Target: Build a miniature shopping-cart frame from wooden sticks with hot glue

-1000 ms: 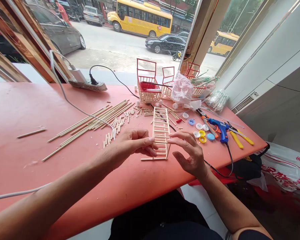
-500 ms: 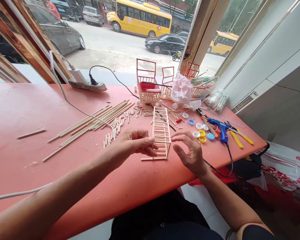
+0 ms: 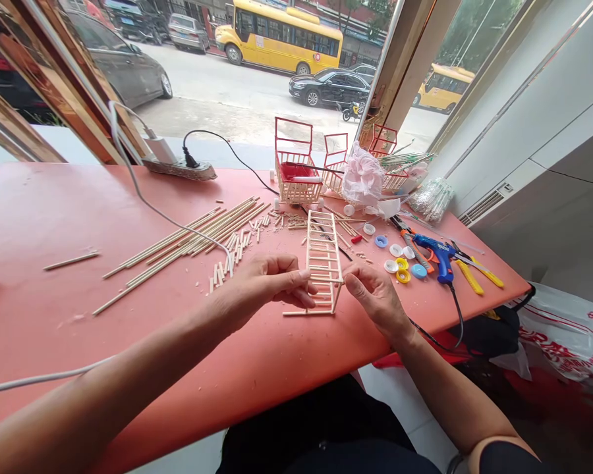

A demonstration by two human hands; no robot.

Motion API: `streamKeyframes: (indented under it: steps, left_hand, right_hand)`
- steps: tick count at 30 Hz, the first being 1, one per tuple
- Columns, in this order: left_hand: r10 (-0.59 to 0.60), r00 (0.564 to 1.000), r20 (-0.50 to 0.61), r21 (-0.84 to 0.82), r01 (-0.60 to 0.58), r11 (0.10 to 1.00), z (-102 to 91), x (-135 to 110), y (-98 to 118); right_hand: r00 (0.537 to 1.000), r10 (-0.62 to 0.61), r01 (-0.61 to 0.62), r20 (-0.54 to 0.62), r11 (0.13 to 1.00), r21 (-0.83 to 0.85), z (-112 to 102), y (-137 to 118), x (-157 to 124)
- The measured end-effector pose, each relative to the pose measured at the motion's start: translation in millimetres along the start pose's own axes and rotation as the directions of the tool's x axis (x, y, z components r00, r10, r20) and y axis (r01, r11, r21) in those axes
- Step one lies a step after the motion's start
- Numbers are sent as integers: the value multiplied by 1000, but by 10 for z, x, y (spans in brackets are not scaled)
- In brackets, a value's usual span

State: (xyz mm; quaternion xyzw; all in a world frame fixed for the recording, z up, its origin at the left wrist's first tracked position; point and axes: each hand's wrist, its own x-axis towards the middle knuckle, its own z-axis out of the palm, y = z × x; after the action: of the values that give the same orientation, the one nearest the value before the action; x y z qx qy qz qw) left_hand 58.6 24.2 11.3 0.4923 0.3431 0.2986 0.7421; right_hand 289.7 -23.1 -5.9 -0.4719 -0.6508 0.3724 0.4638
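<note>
A ladder-like frame of pale wooden sticks stands on the table in front of me, with several rungs across it. My left hand is closed at the frame's left side, thumb and forefinger pinching a stick there; its other fingers curl under and are partly hidden. At the right corner, my right hand has its thumb and forefinger brought together on the frame's edge. The exact contact of those fingertips is hard to make out. One longer stick runs along the frame's near end and juts out to the left.
Long sticks and short cut pieces lie left of the frame. Behind stands a small red-and-wood cart. Bottle caps, a blue glue gun and yellow-handled pliers are at right. A white cable crosses the left.
My right hand's fingers have gone from spread beside the corner to closed together on it. My left hand keeps its hold. The whole view has shifted slightly.
</note>
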Motion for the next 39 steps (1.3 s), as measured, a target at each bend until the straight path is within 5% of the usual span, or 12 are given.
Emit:
streamKeyframes:
  steps: [39]
  left_hand:
    - [2, 1000, -8, 45, -1, 999, 14, 7, -7]
  right_hand:
    - [987, 100, -117, 126, 984, 135, -23, 128, -27]
